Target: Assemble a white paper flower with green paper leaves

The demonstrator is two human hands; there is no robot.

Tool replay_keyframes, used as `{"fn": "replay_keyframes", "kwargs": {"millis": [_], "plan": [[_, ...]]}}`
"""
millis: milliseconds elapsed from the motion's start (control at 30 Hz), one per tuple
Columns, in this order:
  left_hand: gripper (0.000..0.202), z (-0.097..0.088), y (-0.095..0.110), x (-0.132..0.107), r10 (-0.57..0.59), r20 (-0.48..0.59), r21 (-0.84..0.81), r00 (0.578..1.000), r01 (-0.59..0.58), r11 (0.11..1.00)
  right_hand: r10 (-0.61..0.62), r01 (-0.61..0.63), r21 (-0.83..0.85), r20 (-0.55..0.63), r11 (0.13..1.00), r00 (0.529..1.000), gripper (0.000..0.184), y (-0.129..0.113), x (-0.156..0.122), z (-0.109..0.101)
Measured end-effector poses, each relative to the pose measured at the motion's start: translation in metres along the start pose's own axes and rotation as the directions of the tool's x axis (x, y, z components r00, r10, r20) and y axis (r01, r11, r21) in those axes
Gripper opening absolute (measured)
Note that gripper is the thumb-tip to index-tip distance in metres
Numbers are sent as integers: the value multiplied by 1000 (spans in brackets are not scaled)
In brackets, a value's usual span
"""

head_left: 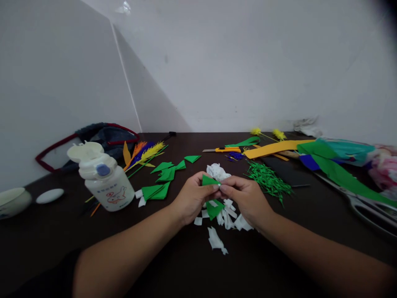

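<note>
Over the middle of the dark table, my left hand and my right hand meet fingertip to fingertip. Both pinch a small green paper triangle between them. Under the hands lie another green triangle and several white paper scraps. A crumpled white paper ball sits just behind the fingers. More folded green triangles lie to the left.
A white glue bottle with its cap flipped open stands at left, near a bowl and a bag. At right lie shredded green paper, a yellow utility knife, coloured paper sheets and large scissors.
</note>
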State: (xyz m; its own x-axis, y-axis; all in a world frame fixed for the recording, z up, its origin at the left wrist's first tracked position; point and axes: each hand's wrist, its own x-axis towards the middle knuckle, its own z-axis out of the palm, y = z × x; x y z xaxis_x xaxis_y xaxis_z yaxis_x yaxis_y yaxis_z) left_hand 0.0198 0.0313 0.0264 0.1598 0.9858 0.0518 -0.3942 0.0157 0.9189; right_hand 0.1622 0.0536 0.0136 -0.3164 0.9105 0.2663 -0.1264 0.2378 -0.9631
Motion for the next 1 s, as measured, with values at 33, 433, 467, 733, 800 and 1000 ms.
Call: {"fn": "replay_keyframes", "kwargs": {"millis": [33,433,467,733,800,1000], "plan": [[15,0,0,0,15,15,37,1000,-15,999,-7,7,-23,6,1000,1000,6,-1,0,-1],[7,-4,8,-5,250,105,656,962,-256,710,16,-10,-103,50,995,999,14,-1,3,-7],[8,-5,8,-5,264,114,681,958,-269,681,1,7,-123,62,992,998,14,-2,3,-7],[20,-7,10,-6,277,233,799,932,-346,492,-195,216,-497,94,841,976,11,-13,4,-8],[23,-7,10,-6,277,251,812,927,-358,462,-211,226,-555,92,800,973,11,-14,3,-8],[22,-9,9,-4,254,255,820,933,-348,454,-209,229,-603,104,764,972,13,-15,3,-8]]}}
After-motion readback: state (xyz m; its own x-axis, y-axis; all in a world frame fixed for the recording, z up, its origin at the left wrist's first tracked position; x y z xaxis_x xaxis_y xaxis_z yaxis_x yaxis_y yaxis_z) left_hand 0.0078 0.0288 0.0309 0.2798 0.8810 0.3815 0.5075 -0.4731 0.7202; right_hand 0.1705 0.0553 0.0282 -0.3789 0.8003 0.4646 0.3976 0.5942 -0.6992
